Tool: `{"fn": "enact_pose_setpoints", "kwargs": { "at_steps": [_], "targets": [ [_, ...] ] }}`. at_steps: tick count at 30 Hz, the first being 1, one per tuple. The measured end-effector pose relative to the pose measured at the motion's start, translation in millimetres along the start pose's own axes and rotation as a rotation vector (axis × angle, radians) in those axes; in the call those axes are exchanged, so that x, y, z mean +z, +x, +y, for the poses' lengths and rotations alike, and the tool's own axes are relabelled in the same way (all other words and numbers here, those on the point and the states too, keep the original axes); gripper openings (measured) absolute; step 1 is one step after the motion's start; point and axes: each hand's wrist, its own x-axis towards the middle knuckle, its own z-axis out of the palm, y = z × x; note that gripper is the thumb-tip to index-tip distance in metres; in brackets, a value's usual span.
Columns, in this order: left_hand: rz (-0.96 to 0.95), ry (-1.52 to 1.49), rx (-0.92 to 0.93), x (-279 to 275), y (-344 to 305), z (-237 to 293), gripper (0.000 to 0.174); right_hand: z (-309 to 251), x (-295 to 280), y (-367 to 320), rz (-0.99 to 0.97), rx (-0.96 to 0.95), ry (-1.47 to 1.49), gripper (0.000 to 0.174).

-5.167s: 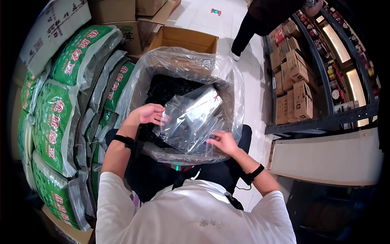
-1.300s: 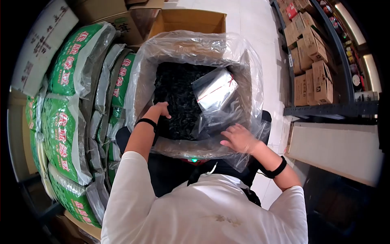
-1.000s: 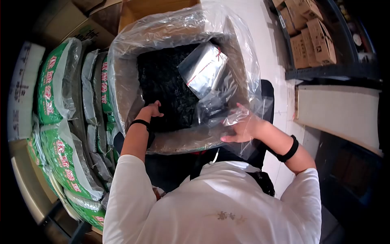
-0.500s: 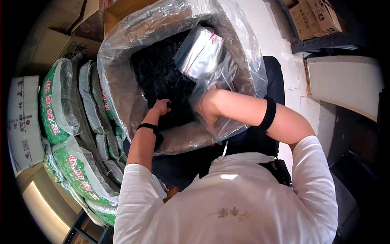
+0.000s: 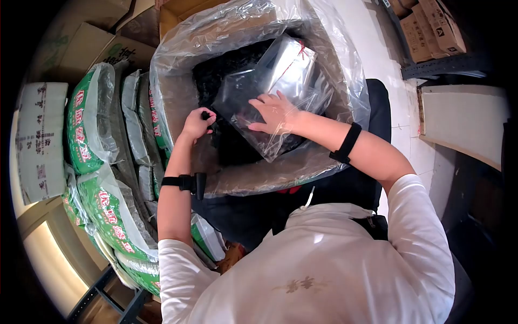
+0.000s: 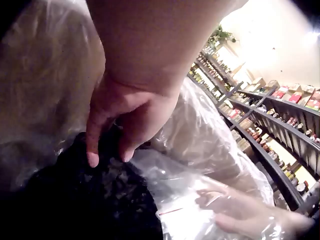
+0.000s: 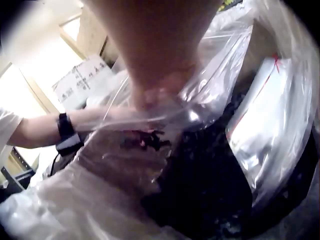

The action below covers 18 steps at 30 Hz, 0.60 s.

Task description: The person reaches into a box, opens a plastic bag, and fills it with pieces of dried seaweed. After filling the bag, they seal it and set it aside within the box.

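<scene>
A large carton (image 5: pixel 237 181), lined with clear plastic, holds a mass of crinkled black pieces (image 5: pixel 216 81) that look like dried wood ear fungus. My left hand (image 5: pixel 198 123) is at the carton's left side, pinching some of the black pieces between curled fingers and thumb. My right hand (image 5: pixel 276 113) is inside a clear plastic bag (image 5: pixel 237 94), its fingers spread toward the left hand; the film shows over it in the left wrist view. Behind it, a shiny bundle of clear bags (image 7: pixel 262 115) with red string lies on the black pieces.
Green and white printed sacks (image 5: pixel 105 210) are stacked along the left, with a white carton (image 5: pixel 40 140) beyond them. Brown cartons (image 5: pixel 431 32) stand on a dark metal shelf at the right. The loose liner (image 5: pixel 345 65) folds out over the carton's rim.
My right hand has gone from the carton's right edge into the clear bag and spread it leftward over the pieces. The left hand has lifted from the pieces with some in its fingers.
</scene>
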Motion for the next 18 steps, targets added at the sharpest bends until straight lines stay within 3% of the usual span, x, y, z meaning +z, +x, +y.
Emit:
{"fn": "enact_pose_setpoints", "kwargs": {
  "at_steps": [3, 5, 6, 7, 9, 12, 16, 18],
  "targets": [
    [0.014, -0.059, 0.007, -3, -25, 18, 0.01, 8, 14, 3, -0.032, 0.042, 0.065, 0.068],
    [0.023, -0.054, 0.017, -4, -43, 33, 0.01, 17, 5, 7, -0.169, -0.014, 0.039, 0.059],
    [0.022, -0.053, 0.029, -3, -50, 38, 0.011, 21, 6, 4, -0.012, -0.088, -0.01, 0.053],
    [0.029, -0.047, 0.037, -1, -55, 43, 0.011, 24, 4, 6, -0.001, -0.09, -0.013, 0.053],
    [0.021, -0.051, 0.087, 3, -68, 48, 0.011, 25, -2, 5, -0.165, -0.03, 0.027, 0.051],
    [0.044, -0.028, 0.21, 4, -78, 58, 0.015, 20, -12, 3, -0.185, 0.037, -0.021, 0.047],
    [0.128, -0.094, 0.365, 8, -101, 97, 0.011, 25, -11, 7, -0.307, 0.005, -0.057, 0.05],
    [0.168, -0.079, 0.464, 14, -107, 108, 0.011, 22, -14, -4, -0.298, -0.207, -0.102, 0.063]
  ]
}}
